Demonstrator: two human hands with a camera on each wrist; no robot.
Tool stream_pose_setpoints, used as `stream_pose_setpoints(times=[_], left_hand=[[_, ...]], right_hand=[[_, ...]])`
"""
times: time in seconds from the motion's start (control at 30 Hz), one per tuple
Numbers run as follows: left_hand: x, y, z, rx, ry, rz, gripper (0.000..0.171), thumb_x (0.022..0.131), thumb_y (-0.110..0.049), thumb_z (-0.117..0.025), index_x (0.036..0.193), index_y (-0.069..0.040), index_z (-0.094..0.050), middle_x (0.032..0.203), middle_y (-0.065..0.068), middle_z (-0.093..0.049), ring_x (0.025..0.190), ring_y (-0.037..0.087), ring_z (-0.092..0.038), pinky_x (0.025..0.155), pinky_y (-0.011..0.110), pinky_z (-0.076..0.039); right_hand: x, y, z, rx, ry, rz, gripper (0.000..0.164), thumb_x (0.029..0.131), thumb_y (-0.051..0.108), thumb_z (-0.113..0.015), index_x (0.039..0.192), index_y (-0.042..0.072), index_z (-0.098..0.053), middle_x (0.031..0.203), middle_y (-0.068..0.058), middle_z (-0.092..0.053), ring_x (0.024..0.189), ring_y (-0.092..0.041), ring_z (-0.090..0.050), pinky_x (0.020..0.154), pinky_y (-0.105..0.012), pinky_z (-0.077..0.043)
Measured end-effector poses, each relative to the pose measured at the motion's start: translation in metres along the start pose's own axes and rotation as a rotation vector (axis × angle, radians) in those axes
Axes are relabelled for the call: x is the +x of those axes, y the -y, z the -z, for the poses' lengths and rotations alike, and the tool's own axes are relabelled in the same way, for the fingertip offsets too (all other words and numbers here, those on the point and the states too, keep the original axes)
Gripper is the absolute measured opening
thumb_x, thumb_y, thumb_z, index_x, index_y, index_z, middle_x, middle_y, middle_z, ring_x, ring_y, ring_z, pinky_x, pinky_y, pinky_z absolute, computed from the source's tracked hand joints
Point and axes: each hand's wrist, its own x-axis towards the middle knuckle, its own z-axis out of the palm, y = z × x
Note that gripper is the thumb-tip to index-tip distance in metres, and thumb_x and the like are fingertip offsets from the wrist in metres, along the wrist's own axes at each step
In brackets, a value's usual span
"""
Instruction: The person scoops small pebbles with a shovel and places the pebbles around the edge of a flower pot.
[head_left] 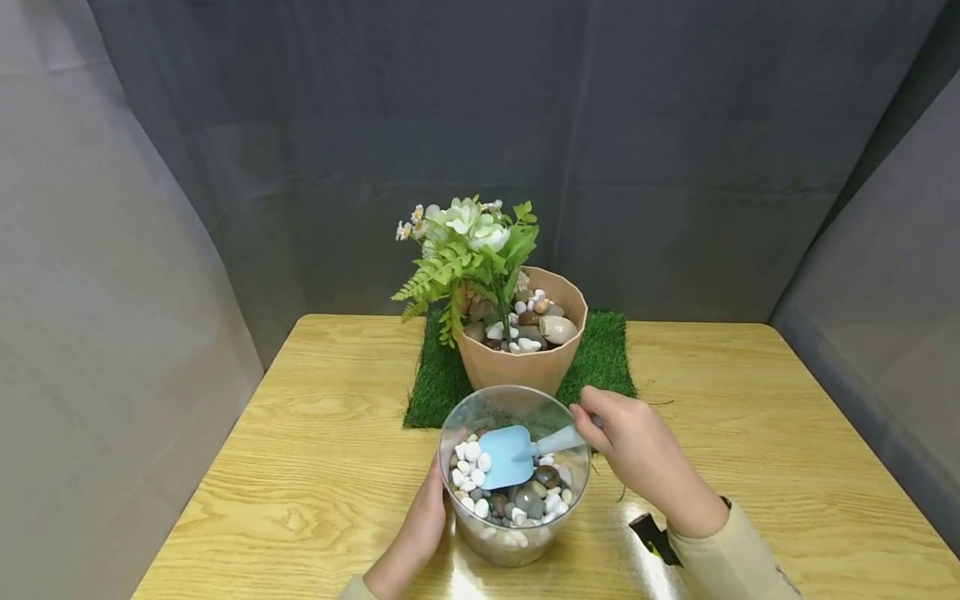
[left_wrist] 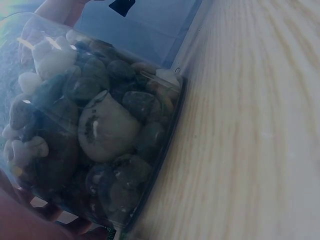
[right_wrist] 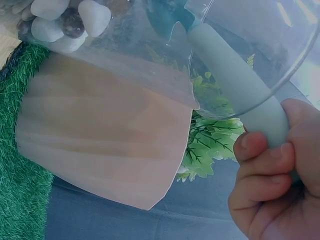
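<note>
A clear plastic bucket (head_left: 516,533) holding white pebbles (head_left: 468,471) and dark, rounded stones (head_left: 530,500) stands on the table. My left hand (head_left: 426,512) grips its left side, the fingers (left_wrist: 25,215) curving round the wall in the left wrist view. In my right hand (head_left: 637,442) is the handle of a small blue toy shovel (head_left: 507,457), with the fingers curled round it in the right wrist view. The blade sits inside the bucket, over the stones and beside the heaped white pebbles. The shovel's pale handle (right_wrist: 232,75) crosses the bucket's rim.
Just behind the bucket, a tan flowerpot (head_left: 517,371) with stones and white artificial flowers (head_left: 465,221) stands on a green turf mat (head_left: 607,358). The wooden table (head_left: 300,467) extends to both sides. Grey cloth (head_left: 675,167) hangs at the back and sides.
</note>
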Motion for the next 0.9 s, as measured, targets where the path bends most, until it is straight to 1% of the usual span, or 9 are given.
stream_pose_setpoints(times=[0.23,0.33,0.4,0.53,0.6,0.67,0.77,0.9], left_hand=[[-0.0010,-0.0015,0.0003,0.018,-0.003,-0.017,0.061,0.114,-0.039,-0.007,0.159,-0.011,-0.038,0.168,0.015,-0.031,0.157,0.040,-0.020,0.127,0.062,-0.008],[-0.0012,-0.0021,0.0002,0.012,0.000,-0.020,0.061,0.114,-0.038,-0.007,0.159,-0.010,-0.037,0.168,0.016,-0.031,0.157,0.040,-0.019,0.127,0.061,-0.008],[-0.0011,-0.0025,0.0000,0.003,0.002,-0.018,0.061,0.114,-0.038,-0.007,0.159,-0.010,-0.037,0.168,0.015,-0.031,0.158,0.039,-0.019,0.127,0.059,-0.009],[-0.0010,-0.0029,0.0002,0.006,0.005,-0.006,0.061,0.114,-0.038,-0.006,0.160,-0.011,-0.037,0.168,0.013,-0.031,0.158,0.035,-0.020,0.128,0.047,-0.012],[-0.0012,-0.0031,0.0002,0.009,0.005,-0.004,0.060,0.114,-0.037,-0.006,0.160,-0.012,-0.037,0.169,0.012,-0.031,0.158,0.034,-0.020,0.127,0.046,-0.011],[-0.0009,-0.0029,0.0001,0.005,0.004,-0.008,0.060,0.114,-0.036,-0.006,0.160,-0.011,-0.037,0.168,0.013,-0.032,0.158,0.035,-0.020,0.128,0.050,-0.011],[-0.0003,-0.0027,-0.0005,-0.009,0.001,-0.017,0.061,0.114,-0.037,-0.007,0.159,-0.009,-0.038,0.167,0.015,-0.033,0.157,0.038,-0.020,0.127,0.058,-0.009],[0.0000,-0.0026,-0.0010,-0.007,0.004,-0.028,0.061,0.115,-0.038,-0.007,0.158,-0.009,-0.039,0.167,0.016,-0.034,0.157,0.039,-0.022,0.127,0.060,-0.010]], right_hand=[[0.0030,-0.0010,-0.0054,-0.016,0.000,0.008,0.040,0.094,0.003,-0.068,0.072,0.020,-0.039,0.066,0.012,-0.026,0.057,0.001,-0.022,0.050,-0.016,-0.023],[0.0047,-0.0025,-0.0073,0.000,-0.002,0.005,0.040,0.094,0.003,-0.067,0.072,0.020,-0.039,0.065,0.012,-0.026,0.057,0.001,-0.022,0.049,-0.015,-0.023],[0.0056,-0.0036,-0.0077,0.008,0.004,0.005,0.041,0.094,0.002,-0.067,0.072,0.020,-0.038,0.065,0.012,-0.027,0.056,0.001,-0.023,0.049,-0.015,-0.024],[0.0059,-0.0061,-0.0075,0.028,0.023,0.023,0.041,0.094,0.002,-0.068,0.072,0.020,-0.038,0.064,0.012,-0.027,0.057,0.002,-0.022,0.049,-0.015,-0.024],[0.0051,-0.0075,-0.0073,0.035,0.025,0.043,0.042,0.094,0.002,-0.069,0.072,0.020,-0.037,0.064,0.013,-0.026,0.057,0.003,-0.020,0.049,-0.015,-0.024],[0.0042,-0.0085,-0.0072,0.044,0.021,0.060,0.043,0.093,0.001,-0.070,0.072,0.020,-0.037,0.065,0.013,-0.025,0.057,0.004,-0.019,0.049,-0.014,-0.023],[0.0033,-0.0096,-0.0071,0.060,0.012,0.075,0.043,0.092,0.000,-0.070,0.073,0.020,-0.037,0.065,0.014,-0.025,0.058,0.004,-0.020,0.050,-0.014,-0.023],[0.0034,-0.0092,-0.0057,0.086,0.009,0.054,0.043,0.092,-0.002,-0.070,0.073,0.020,-0.038,0.065,0.013,-0.026,0.058,0.004,-0.021,0.049,-0.014,-0.025]])
